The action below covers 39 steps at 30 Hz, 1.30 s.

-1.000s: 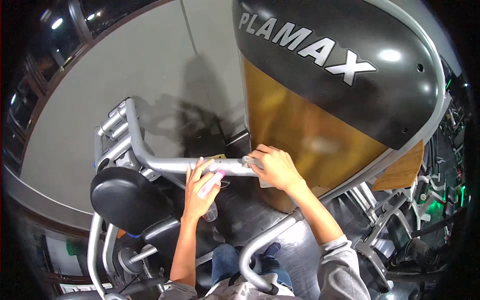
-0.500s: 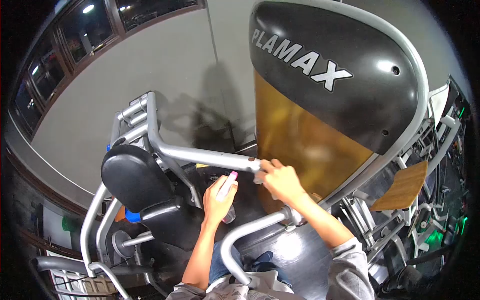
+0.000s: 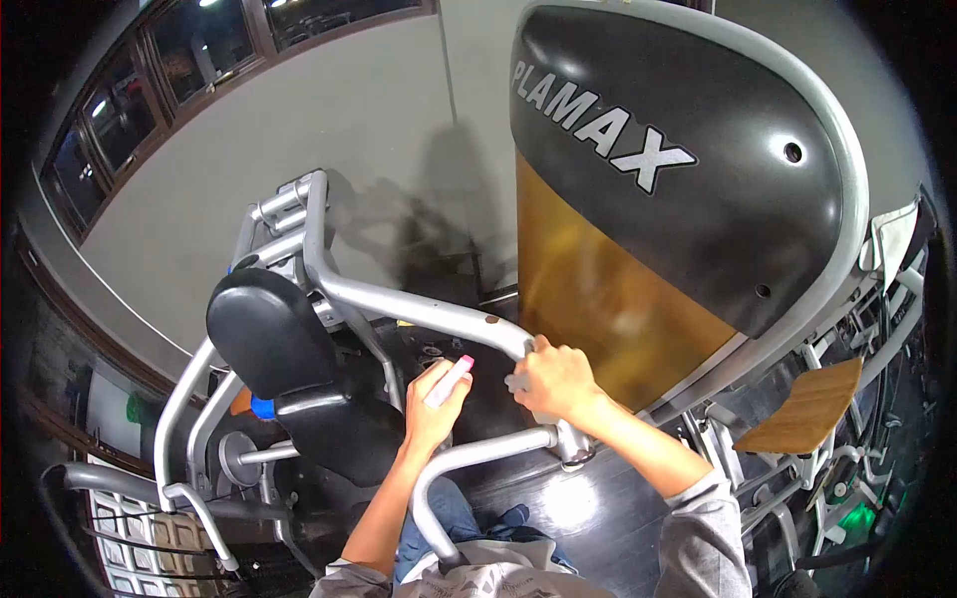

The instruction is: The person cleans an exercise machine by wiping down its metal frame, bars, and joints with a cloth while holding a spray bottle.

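Silver-grey metal, head view: one bent tube, running from the frame beside the black backrest toward the black-and-gold housing lettered PLAMAX, and turning downward at my right hand. Right hand, one: clamping on that bend, a small grey piece, cloth-like, showing at the fingers; how much of it is lying under the palm, I cannot tell. Left hand, one: wrapping round a slim pink-tipped object, possibly a sprayer head, its tip pointing up toward the tube without touching. Both hands are standing apart, near each other. Adjoining items: a black seat pad, sitting below the backrest; a lower curved bar, passing between my forearms; a brown board, sitting off to the right. Step in hand, by my judgement: I am working the bend with the grey piece. A next move there is calling for a grip following the curve, the pink tip being held clear.
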{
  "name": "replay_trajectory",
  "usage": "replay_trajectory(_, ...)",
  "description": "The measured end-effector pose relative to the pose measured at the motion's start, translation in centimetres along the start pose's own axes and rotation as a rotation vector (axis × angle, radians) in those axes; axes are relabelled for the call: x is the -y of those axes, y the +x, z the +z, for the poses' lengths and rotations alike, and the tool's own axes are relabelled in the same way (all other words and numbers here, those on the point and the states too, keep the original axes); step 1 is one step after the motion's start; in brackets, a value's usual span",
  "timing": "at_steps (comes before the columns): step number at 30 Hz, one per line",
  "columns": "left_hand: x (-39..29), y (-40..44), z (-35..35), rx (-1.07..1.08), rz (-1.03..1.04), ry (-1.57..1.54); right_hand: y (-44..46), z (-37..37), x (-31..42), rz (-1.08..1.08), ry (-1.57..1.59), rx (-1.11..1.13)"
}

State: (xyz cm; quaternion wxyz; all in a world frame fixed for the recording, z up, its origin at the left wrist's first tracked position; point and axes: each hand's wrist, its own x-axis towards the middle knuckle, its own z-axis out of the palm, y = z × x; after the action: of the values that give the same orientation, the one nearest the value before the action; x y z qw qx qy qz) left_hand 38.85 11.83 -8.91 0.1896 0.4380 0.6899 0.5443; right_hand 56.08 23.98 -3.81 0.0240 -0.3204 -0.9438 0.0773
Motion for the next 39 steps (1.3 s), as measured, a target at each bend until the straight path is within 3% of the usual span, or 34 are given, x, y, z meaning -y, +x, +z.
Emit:
replay_trajectory(6,-1.2,-0.1,0.2,0.112,0.267,0.177,-0.5,0.5,-1.6,0.005,0.186,-0.101)
replay_trajectory(8,-1.5,-0.1,0.0,0.159,0.238,0.169,1.5,1.9,-2.1,-0.044,0.204,-0.377)
replay_trajectory(12,-1.7,0.0,0.0,0.193,0.257,0.235,3.3,1.1,-2.2,0.088,0.403,-0.312)
replay_trajectory(17,-2.0,0.1,-0.2,0.218,0.187,0.239,0.4,1.3,-3.0,0.223,0.368,-0.22)
replay_trajectory(22,-1.1,1.1,-0.3,0.265,0.226,0.203,-3.8,2.0,-5.5,0.237,0.509,-0.165)
replay_trajectory(26,-0.5,1.4,0.0,0.334,0.28,0.159,-2.3,5.1,-6.5,0.273,0.703,-0.251)
replay_trajectory(27,-0.4,1.5,0.0,0.339,0.275,0.159,-1.8,3.9,-6.0,0.303,0.767,-0.175)
replay_trajectory(32,0.2,1.7,-0.1,0.384,0.32,0.17,0.6,4.3,-6.2,0.256,0.741,-0.165)
replay_trajectory(35,0.0,1.7,0.1,0.357,0.355,0.162,0.5,4.1,-6.0,0.158,0.843,-0.291)
replay_trajectory(37,0.1,1.6,0.0,0.357,0.374,0.162,-0.4,3.1,-6.0,0.274,0.752,-0.102)
replay_trajectory(39,0.1,1.5,0.1,0.354,0.394,0.157,-1.9,3.1,-6.1,0.273,0.737,-0.141)
